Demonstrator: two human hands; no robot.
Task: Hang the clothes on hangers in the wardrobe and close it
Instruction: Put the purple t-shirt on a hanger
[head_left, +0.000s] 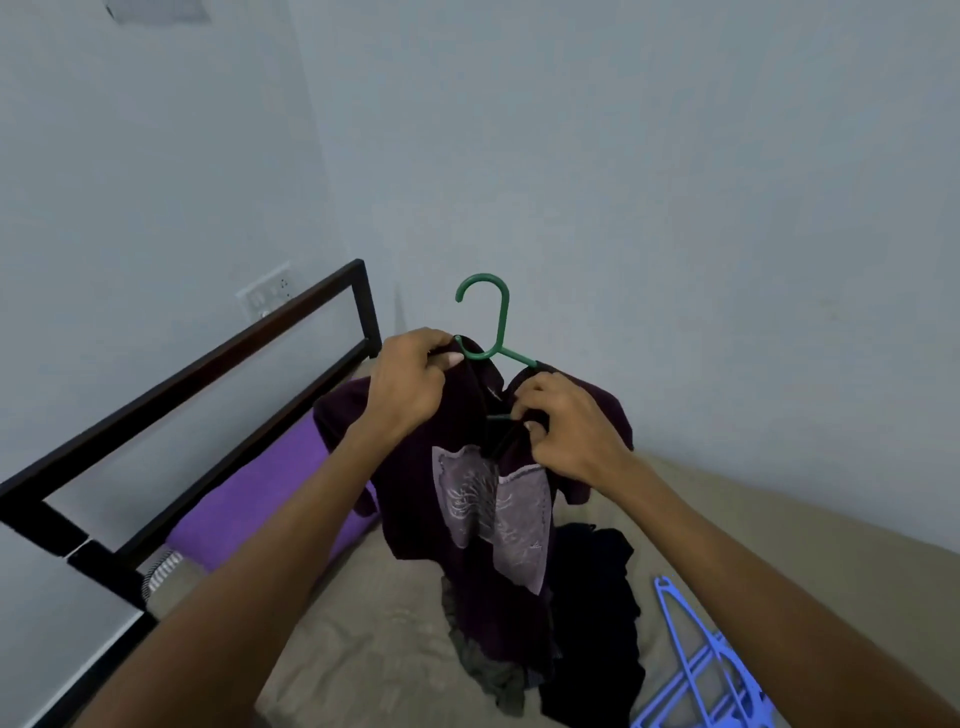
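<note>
— Two bare forearms fill the bottom of the head view, reaching up and away from the camera. What are the hands doing?

— Both are up at the collar of a dark purple T-shirt with a pale grey print on its front. The left hand has its fingers curled round the shirt's left shoulder, pinching the fabric right where the arm of a green hanger goes into it. The right hand is a little lower and nearer the neckline, fingers bent tight on a bunch of the cloth.

— So neither hand is slack?

— No, both are closed on the shirt. Whether the left fingers also press the hanger arm under the fabric, I cannot tell.

— Where does the hanger sit?

— Its hook stands up above and between the two hands, against the pale wall. The hanger's right arm runs down into the shirt's other shoulder, just above the right hand. The shirt drapes down from the hands, held up over the bed.

— And under it?

— A heap of dark clothes lies on the tan sheet directly below the hanging shirt. Blue hangers lie just beside the heap, under the right forearm. A purple pillow rests against the black metal bed frame on the left, behind the left forearm.
</note>
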